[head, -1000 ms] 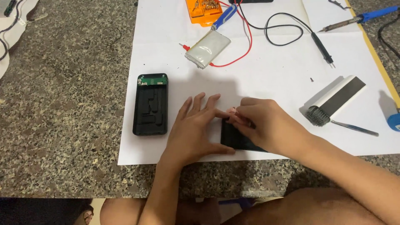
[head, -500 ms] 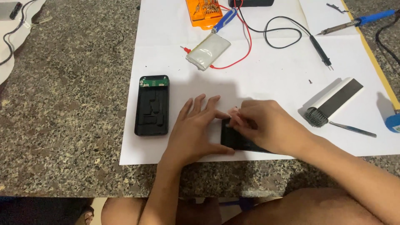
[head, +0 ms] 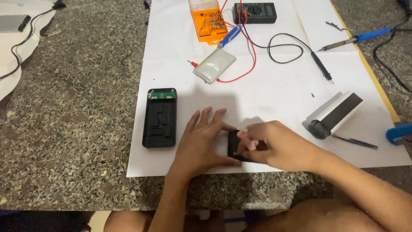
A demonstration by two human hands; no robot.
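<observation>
A flat black cover piece (head: pixel 234 146) lies on the white paper sheet (head: pixel 274 94) near the table's front edge, mostly hidden under both hands. My left hand (head: pixel 201 141) rests on its left end with fingers spread and the thumb along the lower edge. My right hand (head: pixel 274 144) covers its right part, fingertips pinching at the top edge. To the left lies an opened black power bank shell (head: pixel 159 123) with a green circuit board at its top. A silver pouch battery (head: pixel 214 65) with red wires lies farther back.
At the back stand an orange bit case (head: pixel 208 21), a blue-handled screwdriver (head: pixel 229 36) and a black multimeter (head: pixel 255 12) with probe leads. A soldering iron (head: pixel 352 41) lies at the right, a brush (head: pixel 334 115) and tweezers (head: pixel 355 141) nearer. The table is speckled granite (head: pixel 77 107).
The camera view has tilted a little, showing more of the table's back. Both hands stay on the black cover piece, with only slight finger movement.
</observation>
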